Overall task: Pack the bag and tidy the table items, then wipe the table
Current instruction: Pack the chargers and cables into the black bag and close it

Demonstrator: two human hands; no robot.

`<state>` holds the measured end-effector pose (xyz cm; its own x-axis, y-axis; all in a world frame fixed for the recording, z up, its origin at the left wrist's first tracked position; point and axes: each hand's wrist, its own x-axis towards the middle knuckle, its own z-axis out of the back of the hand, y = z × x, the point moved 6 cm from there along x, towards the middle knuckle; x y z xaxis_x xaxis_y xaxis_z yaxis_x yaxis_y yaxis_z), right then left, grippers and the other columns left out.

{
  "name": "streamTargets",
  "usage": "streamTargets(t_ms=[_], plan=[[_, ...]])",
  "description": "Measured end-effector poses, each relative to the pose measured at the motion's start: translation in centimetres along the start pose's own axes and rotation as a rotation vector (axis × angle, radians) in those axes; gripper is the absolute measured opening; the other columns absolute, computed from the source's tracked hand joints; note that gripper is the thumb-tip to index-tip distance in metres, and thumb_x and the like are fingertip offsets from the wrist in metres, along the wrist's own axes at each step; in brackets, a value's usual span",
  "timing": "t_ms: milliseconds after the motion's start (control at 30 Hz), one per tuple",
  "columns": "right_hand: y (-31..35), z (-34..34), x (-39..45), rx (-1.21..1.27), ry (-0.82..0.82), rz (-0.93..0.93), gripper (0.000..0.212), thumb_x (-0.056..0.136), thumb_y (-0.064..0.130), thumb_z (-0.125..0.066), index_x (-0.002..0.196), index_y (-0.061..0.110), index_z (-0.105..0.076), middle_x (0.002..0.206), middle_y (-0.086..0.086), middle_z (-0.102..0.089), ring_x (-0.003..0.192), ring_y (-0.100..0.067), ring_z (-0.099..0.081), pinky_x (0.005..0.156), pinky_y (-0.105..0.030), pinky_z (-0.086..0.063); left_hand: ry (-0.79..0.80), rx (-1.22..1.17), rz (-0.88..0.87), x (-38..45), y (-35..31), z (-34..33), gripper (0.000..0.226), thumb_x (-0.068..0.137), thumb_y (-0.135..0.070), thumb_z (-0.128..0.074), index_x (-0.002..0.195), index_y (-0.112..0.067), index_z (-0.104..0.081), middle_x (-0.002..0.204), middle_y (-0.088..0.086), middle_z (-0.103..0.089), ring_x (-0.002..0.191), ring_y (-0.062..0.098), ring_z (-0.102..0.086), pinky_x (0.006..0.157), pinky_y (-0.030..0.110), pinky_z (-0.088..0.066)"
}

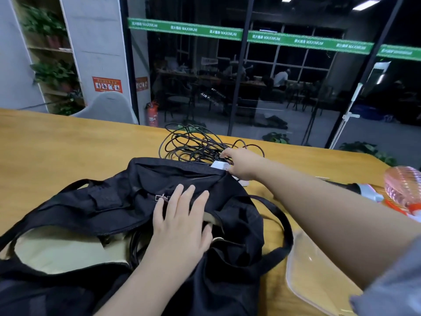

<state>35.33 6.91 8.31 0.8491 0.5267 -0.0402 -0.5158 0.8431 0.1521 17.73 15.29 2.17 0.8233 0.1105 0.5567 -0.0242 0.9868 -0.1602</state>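
Head view is showing a black bag (141, 215) lying slumped across the near edge of the wooden table (57, 144), its mouth gaping toward the near left so that the pale lining (63, 249) is facing up, probably so things can be dropped straight in. A dark cable (134, 245) is already lying inside the opening, just left of the left hand (180, 222). That hand is resting flat on the top panel of the bag with its fingers straight and spread, gripping nothing; it seems to be pressing the fabric down to steady the bag while the other arm is reaching past it. Beyond the far side of the bag, toward the far edge of the table, a loose tangle of black cables (196, 144) is sitting beside a white charger block (219, 165). The right hand (239, 164) is stretching over the bag's far right corner and its fingers are curling around that white block, with the cable bundle touching them; how firmly they are closing is hard to tell, since the palm is hiding the grip. This is likely the pick-up of the next item to pack. Along the right edge of the table a pink plastic bottle (403, 185) is lying on its side, and nearer the near right corner a clear zip pouch (312, 270) is waiting, both apparently awaiting tidying.
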Motion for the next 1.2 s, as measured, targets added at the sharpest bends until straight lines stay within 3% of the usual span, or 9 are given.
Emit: streamTargets(t_ms=[200, 333, 433, 633, 767, 833, 967, 1100, 1200], plan=[[-0.7, -2.4, 3.1, -0.106, 0.275, 0.005, 0.07, 0.086, 0.014, -0.064, 0.143, 0.03, -0.027, 0.139, -0.006, -0.046, 0.119, -0.029, -0.047, 0.098, -0.041, -0.043, 0.016, -0.01, -0.003, -0.2, -0.1, 0.1, 0.058, 0.071, -0.04, -0.037, 0.123, -0.019, -0.05, 0.128, 0.008, -0.056, 0.126, 0.024, -0.038, 0.099, 0.048, -0.024], [-0.9, -2.6, 3.8, -0.12, 0.361, 0.026, 0.079, 0.085, 0.029, -0.068, 0.146, 0.032, -0.018, 0.144, -0.001, -0.042, 0.126, -0.028, -0.043, 0.103, -0.041, -0.038, 0.029, -0.001, -0.003, -0.3, -0.2, 0.2, 0.057, 0.073, -0.039, -0.037, 0.125, -0.02, -0.049, 0.13, 0.006, -0.054, 0.127, 0.024, -0.037, 0.1, 0.046, -0.022], [-1.3, -2.5, 3.5, -0.139, 0.406, 0.044, 0.083, 0.085, 0.025, -0.068, 0.147, 0.036, -0.014, 0.148, -0.001, -0.035, 0.131, -0.029, -0.038, 0.105, -0.045, -0.036, 0.034, -0.011, 0.012, -0.3, -0.1, 0.3, 0.056, 0.072, -0.038, -0.038, 0.124, -0.02, -0.048, 0.13, 0.006, -0.054, 0.127, 0.023, -0.037, 0.1, 0.045, -0.023], [-1.8, -1.6, 2.3, -0.128, 0.328, 0.121, 0.081, 0.084, 0.022, -0.069, 0.147, 0.033, -0.02, 0.149, -0.002, -0.032, 0.133, -0.027, -0.036, 0.1, -0.036, -0.035, 0.028, -0.032, 0.019, -0.3, 0.3, 0.7, 0.053, 0.075, -0.038, -0.04, 0.125, -0.022, -0.048, 0.131, 0.004, -0.053, 0.128, 0.02, -0.033, 0.1, 0.04, -0.019], [-2.3, -2.3, 2.2, -0.084, 0.361, 0.114, 0.073, 0.089, 0.025, -0.062, 0.146, 0.039, -0.018, 0.14, -0.006, -0.037, 0.1, -0.025, -0.057, 0.073, -0.033, -0.057, 0.018, -0.09, 0.012, -0.4, 0.7, 1.1, 0.05, 0.08, -0.041, -0.037, 0.128, -0.027, -0.042, 0.135, -0.002, -0.047, 0.132, 0.015, -0.028, 0.101, 0.033, -0.021], [-2.4, -2.9, 2.3, -0.056, 0.363, 0.098, 0.072, 0.09, 0.023, -0.059, 0.144, 0.042, -0.015, 0.133, -0.008, -0.041, 0.095, -0.029, -0.061, 0.067, -0.036, -0.06, 0.002, -0.113, 0.01, -0.5, 0.8, 1.4, 0.049, 0.082, -0.042, -0.036, 0.128, -0.028, -0.041, 0.136, -0.004, -0.045, 0.132, 0.013, -0.026, 0.098, 0.034, -0.023], [-2.4, -3.1, 2.5, -0.027, 0.286, 0.121, 0.067, 0.092, 0.018, -0.056, 0.144, 0.038, -0.019, 0.126, -0.006, -0.046, 0.092, -0.031, -0.063, 0.068, -0.042, -0.06, -0.016, -0.114, -0.012, -0.5, 0.6, 1.8, 0.048, 0.083, -0.041, -0.036, 0.127, -0.024, -0.046, 0.132, -0.004, -0.049, 0.13, 0.011, -0.028, 0.095, 0.037, -0.027], [-2.3, -2.2, 2.4, 0.093, 0.191, 0.14, 0.05, 0.091, 0.031, -0.058, 0.137, 0.032, -0.038, 0.118, 0.0, -0.05, 0.092, -0.025, -0.061, 0.062, -0.035, -0.059, -0.021, -0.12, -0.009, -0.6, 0.7, 2.1, 0.047, 0.085, -0.041, -0.036, 0.128, -0.023, -0.046, 0.131, -0.005, -0.05, 0.128, 0.011, -0.03, 0.095, 0.037, -0.027], [-1.9, -0.9, 2.6, 0.067, 0.052, 0.202, 0.036, 0.092, 0.032, -0.055, 0.126, 0.023, -0.052, 0.12, -0.004, -0.06, 0.099, -0.023, -0.056, 0.069, -0.028, -0.045, -0.017, -0.122, 0.001, -0.7, 0.8, 2.1, 0.046, 0.086, -0.041, -0.037, 0.128, -0.026, -0.042, 0.132, -0.007, -0.049, 0.129, 0.011, -0.031, 0.096, 0.037, -0.028]])
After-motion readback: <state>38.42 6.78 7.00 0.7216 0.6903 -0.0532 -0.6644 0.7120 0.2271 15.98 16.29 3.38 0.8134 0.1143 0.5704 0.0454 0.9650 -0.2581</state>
